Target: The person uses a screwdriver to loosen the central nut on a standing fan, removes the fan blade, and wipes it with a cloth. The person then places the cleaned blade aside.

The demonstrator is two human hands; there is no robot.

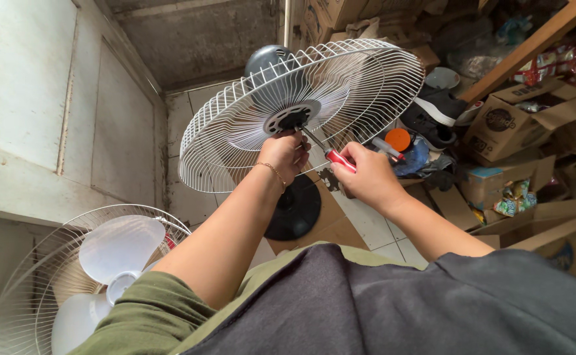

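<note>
A white wire rear fan grille (235, 125) stands on a pedestal fan, with its dark motor housing (266, 60) behind and a black round base (296, 212) on the floor below. My left hand (283, 156) presses against the grille's black centre hub (292, 119), fingers closed on it. My right hand (367, 176) grips a red-handled screwdriver (339, 160); its shaft points up-left to the hub.
A detached front grille (31, 263) with white fan blades (120, 246) lies at lower left. Cardboard boxes (518, 121), shoes (440, 105), an orange lid (398, 139) and packets crowd the right. A white panelled wall (38, 112) runs along the left.
</note>
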